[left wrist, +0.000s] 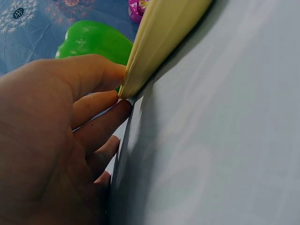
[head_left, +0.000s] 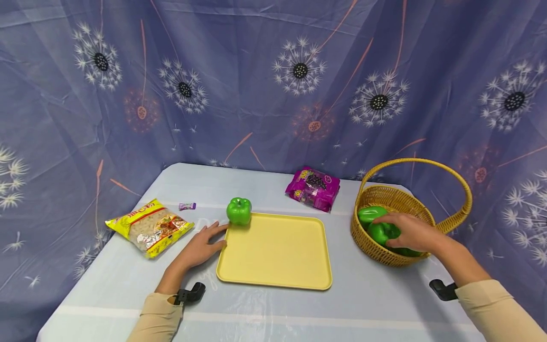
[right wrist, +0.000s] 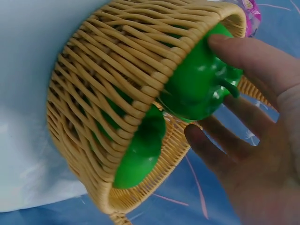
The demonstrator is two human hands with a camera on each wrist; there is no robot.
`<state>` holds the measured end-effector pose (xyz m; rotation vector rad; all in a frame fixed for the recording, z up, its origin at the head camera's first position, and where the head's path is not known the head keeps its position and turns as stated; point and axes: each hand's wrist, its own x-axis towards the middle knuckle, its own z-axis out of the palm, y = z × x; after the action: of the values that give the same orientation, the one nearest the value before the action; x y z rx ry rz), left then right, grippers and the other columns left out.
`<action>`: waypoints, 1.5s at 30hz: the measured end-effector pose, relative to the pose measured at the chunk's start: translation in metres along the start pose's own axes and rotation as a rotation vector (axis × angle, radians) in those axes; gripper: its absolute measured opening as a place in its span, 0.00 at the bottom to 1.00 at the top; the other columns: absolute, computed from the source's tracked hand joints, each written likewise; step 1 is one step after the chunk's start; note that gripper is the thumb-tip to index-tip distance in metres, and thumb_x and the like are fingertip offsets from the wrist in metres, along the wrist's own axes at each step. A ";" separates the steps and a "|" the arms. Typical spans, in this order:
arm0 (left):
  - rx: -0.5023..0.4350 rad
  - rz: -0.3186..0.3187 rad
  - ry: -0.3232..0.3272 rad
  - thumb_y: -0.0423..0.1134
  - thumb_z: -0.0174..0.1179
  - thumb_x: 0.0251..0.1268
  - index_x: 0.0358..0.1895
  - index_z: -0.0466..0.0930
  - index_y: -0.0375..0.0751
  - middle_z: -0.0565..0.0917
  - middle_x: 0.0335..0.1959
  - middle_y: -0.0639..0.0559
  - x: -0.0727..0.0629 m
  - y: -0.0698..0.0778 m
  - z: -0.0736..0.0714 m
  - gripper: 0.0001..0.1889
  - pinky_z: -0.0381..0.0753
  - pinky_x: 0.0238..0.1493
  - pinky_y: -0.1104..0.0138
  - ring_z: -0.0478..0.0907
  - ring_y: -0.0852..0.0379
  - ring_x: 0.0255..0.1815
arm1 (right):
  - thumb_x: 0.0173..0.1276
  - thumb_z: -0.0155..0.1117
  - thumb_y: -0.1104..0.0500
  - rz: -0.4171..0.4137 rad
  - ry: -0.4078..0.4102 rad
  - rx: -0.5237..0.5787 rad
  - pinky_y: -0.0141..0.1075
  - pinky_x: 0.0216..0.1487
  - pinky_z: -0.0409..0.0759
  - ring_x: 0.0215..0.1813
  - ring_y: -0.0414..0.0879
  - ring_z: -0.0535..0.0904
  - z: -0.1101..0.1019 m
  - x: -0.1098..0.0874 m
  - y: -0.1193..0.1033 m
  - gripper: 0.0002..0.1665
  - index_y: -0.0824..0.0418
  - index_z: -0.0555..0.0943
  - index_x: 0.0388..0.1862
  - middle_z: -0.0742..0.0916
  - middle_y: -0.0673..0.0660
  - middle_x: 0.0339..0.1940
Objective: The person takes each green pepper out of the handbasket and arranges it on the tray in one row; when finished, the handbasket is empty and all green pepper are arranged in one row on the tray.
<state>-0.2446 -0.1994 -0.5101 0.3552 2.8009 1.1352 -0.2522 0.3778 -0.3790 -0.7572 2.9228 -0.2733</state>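
My left hand (head_left: 202, 246) rests at the left edge of the pale yellow tray (head_left: 275, 251), thumb and fingertips touching the rim. On the tray's far left corner stands a green bell pepper (head_left: 239, 211), just beyond the fingers. Over at the right, my right hand (head_left: 411, 231) reaches into a wicker basket (head_left: 391, 259) and grips another green bell pepper (right wrist: 201, 84) between thumb and fingers. In the right wrist view a second green vegetable (right wrist: 140, 150) lies lower in the basket. The hand hides part of the basket's contents in the head view.
A yellow bag of food (head_left: 151, 228) lies left of the tray, near a tiny purple packet (head_left: 187, 206). Behind the tray is a purple grape snack bag (head_left: 314, 187). The basket's tall handle (head_left: 463, 185) arches over its opening. A blue curtain (head_left: 239, 95) hangs behind the table.
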 end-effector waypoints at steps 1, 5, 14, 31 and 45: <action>0.001 0.003 0.002 0.49 0.57 0.68 0.70 0.68 0.51 0.57 0.74 0.38 0.000 0.000 0.000 0.28 0.45 0.66 0.35 0.43 0.28 0.72 | 0.52 0.78 0.55 0.006 0.008 0.007 0.59 0.50 0.75 0.59 0.64 0.73 0.001 0.000 0.001 0.35 0.54 0.79 0.61 0.79 0.63 0.60; 0.002 0.004 0.001 0.48 0.57 0.68 0.70 0.67 0.51 0.57 0.74 0.38 0.000 0.002 -0.001 0.28 0.45 0.66 0.35 0.43 0.27 0.72 | 0.52 0.78 0.52 0.026 0.039 0.038 0.49 0.42 0.78 0.51 0.56 0.77 0.005 0.001 0.002 0.35 0.53 0.78 0.61 0.79 0.62 0.58; -0.007 0.007 0.001 0.48 0.57 0.69 0.70 0.67 0.50 0.57 0.74 0.38 0.000 0.002 -0.002 0.28 0.45 0.67 0.36 0.43 0.28 0.72 | 0.51 0.77 0.47 -0.002 0.112 0.081 0.59 0.49 0.73 0.61 0.66 0.68 0.016 0.007 0.007 0.34 0.53 0.80 0.59 0.77 0.63 0.59; -0.010 0.007 0.001 0.47 0.57 0.69 0.70 0.67 0.50 0.57 0.74 0.37 0.000 0.001 -0.001 0.27 0.45 0.66 0.35 0.43 0.27 0.72 | 0.54 0.75 0.43 -0.010 0.184 0.104 0.64 0.53 0.68 0.62 0.62 0.67 -0.018 0.009 -0.006 0.38 0.52 0.77 0.63 0.77 0.61 0.60; -0.020 0.003 -0.002 0.47 0.57 0.68 0.70 0.68 0.50 0.57 0.74 0.37 -0.001 0.002 0.000 0.27 0.45 0.66 0.35 0.43 0.27 0.72 | 0.53 0.76 0.44 -0.044 0.262 0.161 0.63 0.57 0.65 0.66 0.60 0.63 -0.026 0.026 -0.034 0.36 0.50 0.78 0.61 0.77 0.54 0.62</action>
<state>-0.2437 -0.1981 -0.5082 0.3579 2.7867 1.1614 -0.2630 0.3393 -0.3488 -0.8178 3.0757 -0.6505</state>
